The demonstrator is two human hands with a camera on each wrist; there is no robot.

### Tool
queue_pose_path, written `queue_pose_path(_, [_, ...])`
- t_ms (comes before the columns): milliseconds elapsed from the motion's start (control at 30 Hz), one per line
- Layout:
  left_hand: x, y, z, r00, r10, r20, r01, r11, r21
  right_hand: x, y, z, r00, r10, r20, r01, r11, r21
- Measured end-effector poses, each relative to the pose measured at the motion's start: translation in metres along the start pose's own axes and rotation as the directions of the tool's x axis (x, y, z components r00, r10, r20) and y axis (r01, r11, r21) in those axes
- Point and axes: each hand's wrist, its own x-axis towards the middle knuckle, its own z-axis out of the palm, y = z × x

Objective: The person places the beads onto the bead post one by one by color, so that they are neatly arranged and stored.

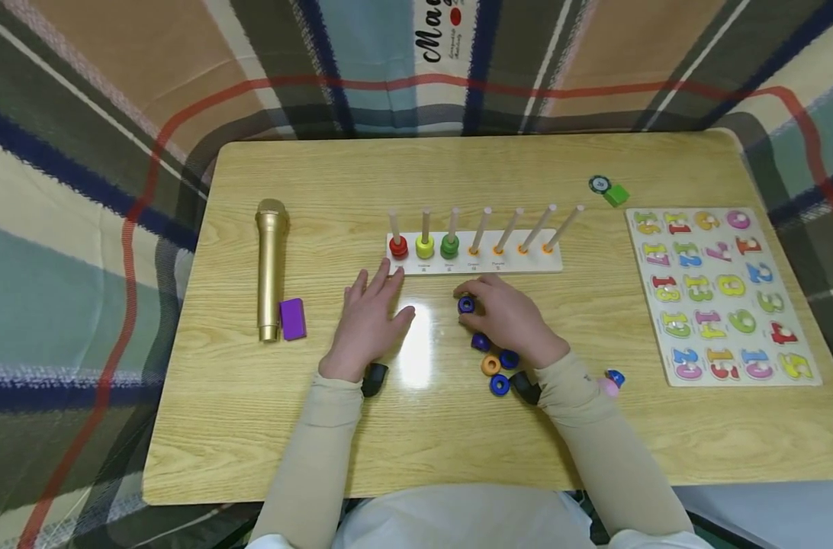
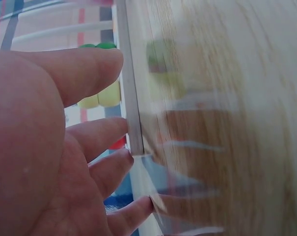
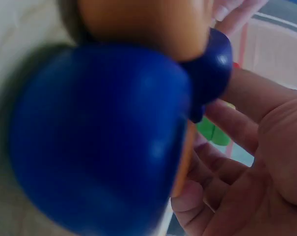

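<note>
A white peg board [image 1: 519,263] lies in the middle of the table, with red rings [image 1: 399,248], yellow rings [image 1: 425,247] and green rings [image 1: 449,246] on its three left pegs. My left hand [image 1: 367,328] lies with spread fingers, fingertips touching the board's left front edge. In front of the board, my right hand [image 1: 511,314] pinches a dark blue ring [image 1: 466,305] between thumb and fingers. Beside that hand are a purple-blue ring [image 1: 480,341], a blue ring [image 1: 500,385] and an orange ring [image 1: 490,365]. The right wrist view shows a large blue ring [image 3: 99,137] up close, partly covering the fingers.
A gold tube-shaped microphone [image 1: 270,267] and a purple block [image 1: 293,319] lie at the left. On the right is a number puzzle board [image 1: 725,297]. A green block [image 1: 616,195] and a round dark disc [image 1: 599,184] are behind it; a small blue-and-pink item [image 1: 612,381] is near the right sleeve.
</note>
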Motion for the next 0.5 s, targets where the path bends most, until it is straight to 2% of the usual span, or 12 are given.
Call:
queue_pose_path(200, [-0.001,-0.001,0.000,1.000,0.001,-0.004,-0.001,1.000,-0.006,-0.001,0.005,0.000,1.000,0.003,-0.014,-0.004,1.000,-0.023])
queue_pose_path(300, [-0.001,-0.001,0.000,1.000,0.005,-0.006,-0.005,1.000,-0.010,-0.004,0.009,-0.008,0.997,0.040,-0.060,-0.039,0.999,0.020])
queue_pose_path(400, [-0.001,-0.002,0.000,1.000,0.008,-0.007,-0.008,1.000,-0.010,-0.010,0.011,-0.018,0.984,0.084,-0.160,-0.069,0.993,0.093])
queue_pose_path(500, [-0.001,-0.002,0.000,1.000,0.010,-0.007,-0.010,1.000,-0.004,-0.015,0.012,-0.028,0.943,0.102,-0.316,-0.054,0.986,0.157])
